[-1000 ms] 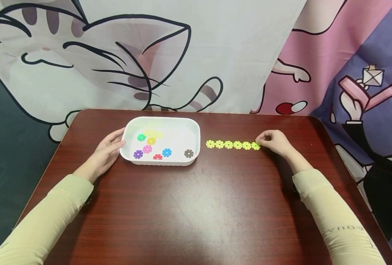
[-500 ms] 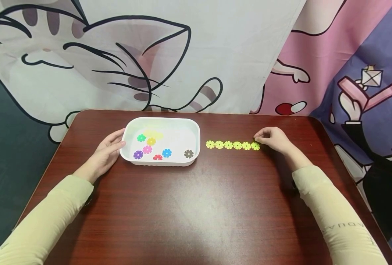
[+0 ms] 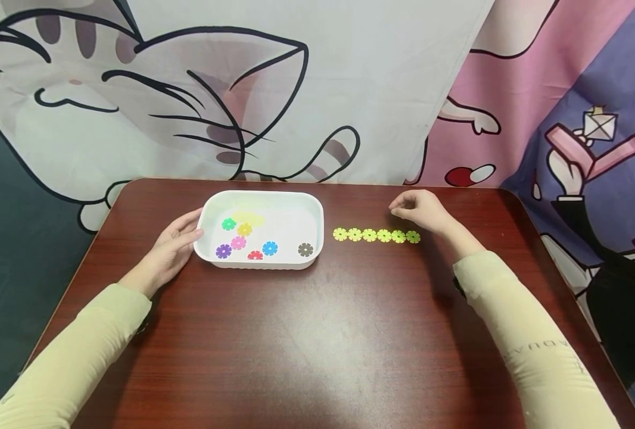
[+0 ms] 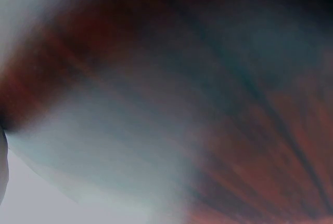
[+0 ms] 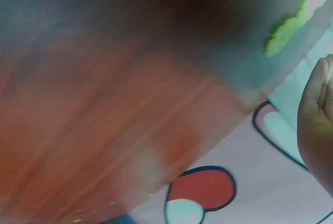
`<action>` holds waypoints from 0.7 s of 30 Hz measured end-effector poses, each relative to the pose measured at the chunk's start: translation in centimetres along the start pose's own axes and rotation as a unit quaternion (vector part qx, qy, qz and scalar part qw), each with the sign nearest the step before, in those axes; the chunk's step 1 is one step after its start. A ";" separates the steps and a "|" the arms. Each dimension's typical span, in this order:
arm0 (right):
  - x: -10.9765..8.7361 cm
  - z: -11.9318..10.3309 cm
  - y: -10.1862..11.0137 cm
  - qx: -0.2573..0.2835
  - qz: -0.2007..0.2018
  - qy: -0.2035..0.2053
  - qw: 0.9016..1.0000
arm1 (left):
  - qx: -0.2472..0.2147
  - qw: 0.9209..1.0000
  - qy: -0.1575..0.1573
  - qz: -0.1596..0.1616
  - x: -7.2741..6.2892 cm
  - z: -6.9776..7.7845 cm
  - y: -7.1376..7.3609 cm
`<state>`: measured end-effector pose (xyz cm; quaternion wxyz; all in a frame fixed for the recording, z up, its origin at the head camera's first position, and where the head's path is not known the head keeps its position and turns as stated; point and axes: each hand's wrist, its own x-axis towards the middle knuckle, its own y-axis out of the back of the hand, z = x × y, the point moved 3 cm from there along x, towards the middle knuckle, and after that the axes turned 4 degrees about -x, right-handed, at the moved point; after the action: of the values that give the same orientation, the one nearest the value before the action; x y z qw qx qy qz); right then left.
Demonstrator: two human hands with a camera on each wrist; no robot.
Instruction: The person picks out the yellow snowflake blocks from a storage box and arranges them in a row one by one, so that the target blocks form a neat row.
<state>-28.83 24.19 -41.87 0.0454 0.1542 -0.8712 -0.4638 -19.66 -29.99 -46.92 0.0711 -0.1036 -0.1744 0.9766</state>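
My left hand (image 3: 171, 247) grips the left end of a white plastic tray (image 3: 307, 205), thumb at its rim. In the tray lie several flower-shaped discs: a green disc (image 3: 229, 224), a blue disc (image 3: 270, 248), a purple disc (image 3: 223, 251), a grey disc (image 3: 305, 249) and others. To its right, several yellow-green flower-shaped discs (image 3: 376, 235) form a straight row on the table. Above the row's right part hovers my right hand (image 3: 422, 210), fingers loosely bent, holding nothing visible. The right wrist view catches that hand at its edge, beside the row; the left wrist view is blurred.
The brown wooden table (image 3: 296, 339) reaches toward the person, its far edge just behind the tray. Behind it hangs a white cloth (image 3: 382, 77) with a cartoon cat, beside pink and blue printed cloth (image 3: 537, 77).
My right hand has left the right end of the yellow-green row, moving left and toward the table's far edge. The left hand, tray and row stay in place.
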 end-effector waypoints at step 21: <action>4.2 -9.7 -2.6 0.067 0.010 0.089 0.994 | -0.010 1.000 -0.006 -0.007 0.0 0.0 0.0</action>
<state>-30.10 13.83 -38.77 0.1166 0.1892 -0.8943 -0.3883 -19.70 -30.00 -46.93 0.0754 -0.0976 -0.1855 0.9749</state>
